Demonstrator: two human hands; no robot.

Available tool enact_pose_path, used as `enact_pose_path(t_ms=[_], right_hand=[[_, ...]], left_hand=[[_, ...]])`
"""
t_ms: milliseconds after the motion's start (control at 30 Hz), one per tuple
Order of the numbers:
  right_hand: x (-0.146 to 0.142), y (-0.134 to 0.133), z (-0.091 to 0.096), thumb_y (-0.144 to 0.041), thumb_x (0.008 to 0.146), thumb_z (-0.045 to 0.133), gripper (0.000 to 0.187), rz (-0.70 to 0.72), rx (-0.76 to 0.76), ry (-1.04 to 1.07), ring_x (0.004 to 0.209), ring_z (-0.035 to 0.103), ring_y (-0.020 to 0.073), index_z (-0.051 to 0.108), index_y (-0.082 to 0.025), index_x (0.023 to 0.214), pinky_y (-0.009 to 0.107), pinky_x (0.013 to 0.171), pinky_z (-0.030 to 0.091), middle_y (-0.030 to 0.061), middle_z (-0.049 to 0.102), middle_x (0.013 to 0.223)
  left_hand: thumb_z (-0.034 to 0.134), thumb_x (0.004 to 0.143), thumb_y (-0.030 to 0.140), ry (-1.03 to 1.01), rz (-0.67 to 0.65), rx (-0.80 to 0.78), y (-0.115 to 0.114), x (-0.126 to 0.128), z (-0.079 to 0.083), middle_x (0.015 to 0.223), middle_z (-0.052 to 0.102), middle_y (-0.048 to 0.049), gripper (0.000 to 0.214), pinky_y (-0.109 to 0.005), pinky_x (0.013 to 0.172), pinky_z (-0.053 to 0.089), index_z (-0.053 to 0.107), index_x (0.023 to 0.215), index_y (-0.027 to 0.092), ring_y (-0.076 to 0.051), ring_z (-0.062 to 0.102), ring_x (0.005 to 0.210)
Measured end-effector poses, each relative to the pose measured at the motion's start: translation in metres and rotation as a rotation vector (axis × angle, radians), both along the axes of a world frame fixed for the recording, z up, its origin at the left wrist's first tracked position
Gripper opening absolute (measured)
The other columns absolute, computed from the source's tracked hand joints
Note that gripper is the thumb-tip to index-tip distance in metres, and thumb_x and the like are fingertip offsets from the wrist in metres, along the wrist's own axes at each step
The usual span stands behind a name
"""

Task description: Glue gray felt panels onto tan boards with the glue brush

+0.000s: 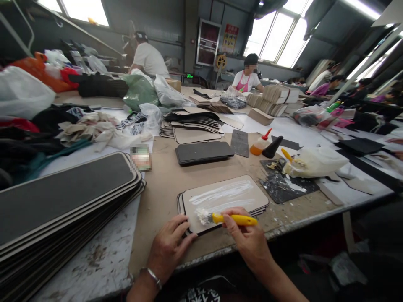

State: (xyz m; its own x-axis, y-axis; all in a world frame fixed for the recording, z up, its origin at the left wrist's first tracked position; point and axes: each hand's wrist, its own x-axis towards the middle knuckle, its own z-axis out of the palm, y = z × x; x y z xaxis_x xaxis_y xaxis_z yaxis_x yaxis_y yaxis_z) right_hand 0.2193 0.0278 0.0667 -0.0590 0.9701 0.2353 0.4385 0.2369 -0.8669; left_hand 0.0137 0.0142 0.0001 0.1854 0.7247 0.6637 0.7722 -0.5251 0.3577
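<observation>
right hand (244, 237): grip closed round brush (217, 218) | left hand (168, 241): parted, touching panels (225, 202)

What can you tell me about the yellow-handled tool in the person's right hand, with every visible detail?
The tool has a bright yellow, smooth handle that looks like plastic. Its head is smeared with lumpy white paste, so its exact shape cannot be told. It lies nearly level across the picture, head left, handle end right, over the near side of the top beige panel, which the pasted head seems to touch. The right hand grips the handle.
</observation>
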Motion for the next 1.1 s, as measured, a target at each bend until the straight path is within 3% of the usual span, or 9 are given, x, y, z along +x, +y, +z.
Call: enact_pose_path(t_ms=[100,167,400,500,600,700,867,967,1100], right_hand=[[-0.016,0.005,-0.01,-0.034,0.086,0.051,0.018,0.056,-0.001,0.045,0.074,0.063,0.016,0.06,-0.019,0.084,0.026,0.068,0.052,0.0046,0.063,0.081],[-0.006,0.014,-0.014,-0.034,0.086,0.05,0.018,0.028,0.032,0.002,0.075,0.063,0.0157,0.06,-0.019,0.084,0.026,0.071,0.052,0.0047,0.063,0.082],[0.113,0.055,-0.006,-0.045,0.084,0.047,0.03,-0.364,0.226,-0.373,0.075,0.063,0.0195,0.058,-0.017,0.081,0.032,0.073,0.05,0.0073,0.064,0.081],[0.139,0.056,0.002,-0.045,0.085,0.046,0.029,-0.391,0.296,-0.495,0.074,0.063,0.019,0.058,-0.018,0.079,0.032,0.073,0.05,0.0064,0.064,0.079],[0.122,0.04,0.006,-0.034,0.086,0.049,0.019,-0.292,0.39,-0.519,0.074,0.062,0.0174,0.058,-0.018,0.082,0.029,0.072,0.051,0.0057,0.064,0.079],[0.074,0.013,0.005,-0.019,0.086,0.05,0.01,-0.132,0.477,-0.452,0.077,0.061,0.0161,0.059,-0.019,0.088,0.027,0.072,0.052,0.0051,0.064,0.08],[0.002,-0.019,0.004,-0.01,0.084,0.048,0.017,0.173,0.384,-0.204,0.081,0.06,0.0157,0.057,-0.019,0.096,0.028,0.074,0.052,0.0059,0.064,0.084],[-0.011,-0.015,0.005,-0.013,0.085,0.049,0.014,0.17,0.298,-0.022,0.081,0.061,0.0148,0.058,-0.019,0.093,0.027,0.073,0.052,0.0048,0.064,0.083],[-0.021,0.014,0.002,-0.017,0.086,0.05,0.01,0.116,0.254,0.064,0.083,0.061,0.015,0.059,-0.019,0.09,0.028,0.076,0.051,0.0047,0.063,0.085]], left_hand=[[0.053,0.085,0.03,0.02,-0.017,-0.01,0.0,-0.001,0.0,0.095,0.068,-0.0086,0.016,-0.031,0.078,0.057,0.062,0.09,0.018,-0.019,0.066,0.089],[0.053,0.085,0.029,0.025,-0.024,0.016,0.0,-0.001,0.001,0.094,0.068,-0.0082,0.015,-0.031,0.077,0.057,0.062,0.088,0.018,-0.018,0.066,0.088],[0.054,0.084,0.032,0.002,-0.035,0.063,0.003,-0.003,-0.001,0.092,0.069,-0.0068,0.018,-0.028,0.077,0.056,0.065,0.087,0.019,-0.018,0.067,0.086],[0.054,0.084,0.032,0.002,-0.032,0.052,0.003,-0.003,-0.003,0.092,0.069,-0.007,0.018,-0.029,0.077,0.056,0.066,0.086,0.019,-0.019,0.067,0.086],[0.055,0.084,0.033,0.01,-0.031,0.035,0.002,-0.004,-0.005,0.094,0.069,-0.0074,0.018,-0.03,0.078,0.056,0.065,0.087,0.019,-0.019,0.067,0.087],[0.053,0.085,0.036,0.034,-0.047,0.031,0.002,-0.005,-0.006,0.096,0.069,-0.0077,0.022,-0.03,0.078,0.057,0.065,0.09,0.019,-0.019,0.067,0.087],[0.051,0.086,0.038,0.041,-0.065,0.022,0.003,-0.006,-0.005,0.096,0.069,-0.0075,0.025,-0.028,0.078,0.057,0.064,0.093,0.018,-0.018,0.067,0.088],[0.052,0.086,0.032,0.012,-0.058,-0.003,0.001,-0.006,-0.004,0.098,0.069,-0.0076,0.021,-0.028,0.08,0.056,0.064,0.096,0.019,-0.018,0.067,0.09],[0.054,0.084,0.026,-0.01,-0.039,-0.06,-0.003,-0.005,-0.003,0.099,0.069,-0.0079,0.016,-0.03,0.082,0.056,0.065,0.094,0.019,-0.019,0.066,0.093]])
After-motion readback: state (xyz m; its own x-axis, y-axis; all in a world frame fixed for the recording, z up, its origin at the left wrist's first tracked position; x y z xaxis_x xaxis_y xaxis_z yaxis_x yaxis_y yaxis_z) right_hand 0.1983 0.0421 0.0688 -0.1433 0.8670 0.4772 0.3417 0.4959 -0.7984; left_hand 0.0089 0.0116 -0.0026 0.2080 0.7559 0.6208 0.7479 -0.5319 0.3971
